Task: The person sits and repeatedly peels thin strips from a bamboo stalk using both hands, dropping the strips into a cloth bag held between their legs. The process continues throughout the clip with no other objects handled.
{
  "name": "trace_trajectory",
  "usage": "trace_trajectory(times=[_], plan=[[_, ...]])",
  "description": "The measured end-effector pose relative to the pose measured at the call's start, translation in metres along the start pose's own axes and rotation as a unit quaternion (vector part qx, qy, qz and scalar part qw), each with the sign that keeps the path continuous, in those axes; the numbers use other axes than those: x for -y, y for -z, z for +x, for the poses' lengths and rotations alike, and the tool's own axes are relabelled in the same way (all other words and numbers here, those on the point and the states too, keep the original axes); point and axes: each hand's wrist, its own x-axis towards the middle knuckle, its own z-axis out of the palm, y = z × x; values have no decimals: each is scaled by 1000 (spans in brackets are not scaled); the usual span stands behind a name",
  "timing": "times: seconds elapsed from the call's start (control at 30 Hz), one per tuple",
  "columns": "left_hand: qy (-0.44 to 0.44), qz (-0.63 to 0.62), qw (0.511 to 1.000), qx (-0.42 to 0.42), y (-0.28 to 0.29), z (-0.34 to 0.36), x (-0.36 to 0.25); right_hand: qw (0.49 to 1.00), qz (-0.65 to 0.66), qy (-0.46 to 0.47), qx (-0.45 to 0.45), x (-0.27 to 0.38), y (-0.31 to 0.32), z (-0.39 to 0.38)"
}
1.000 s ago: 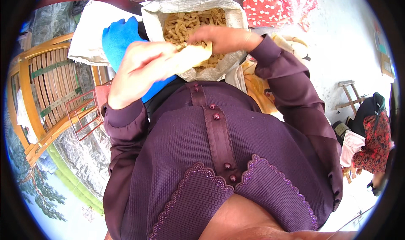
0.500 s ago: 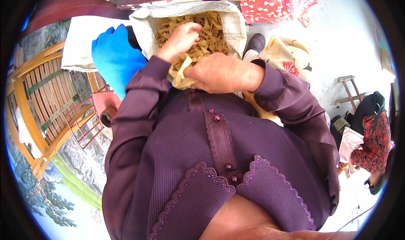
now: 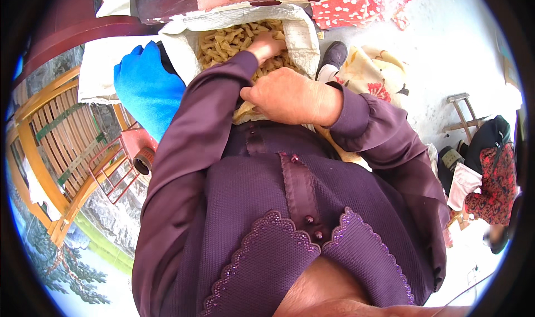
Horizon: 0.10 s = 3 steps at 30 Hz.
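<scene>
An open white woven sack [image 3: 302, 35] is in front of my body, full of short, yellowish-tan folded strips [image 3: 223, 45]. My left hand [image 3: 268, 45] reaches into its right part, fingers curled among the strips. What those fingers grip is too small to make out. Nearer my chest is my right hand [image 3: 292, 97], closed with thumb and fingers pressed together. A pale yellow strip [image 3: 245, 112] shows under that hand, at the sack's near edge. My left sleeve hides part of the sack's near left side.
Beyond the sack stands a dark red table edge [image 3: 178, 2]. A blue cloth [image 3: 147, 86] lies to the left, near a wooden slatted bench [image 3: 61, 127]. A shoe [image 3: 334, 58], a flowered cloth [image 3: 373, 74] and a small wooden stool [image 3: 461, 113] are on the right.
My left hand has moved right and farther into the sack, its forearm now crossing the near left side. My right hand stays near the same spot, with less yellow strip showing beside it.
</scene>
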Motion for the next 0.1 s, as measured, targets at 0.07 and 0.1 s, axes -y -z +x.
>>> trace_trajectory(times=[0.07,0.1], plan=[[-47,-58,997,26,24,-30,-1,1000,-9,-1,-5,1,0,0],[79,12,996,44,39,-60,-30,1000,-14,-7,-10,0,-2,0]])
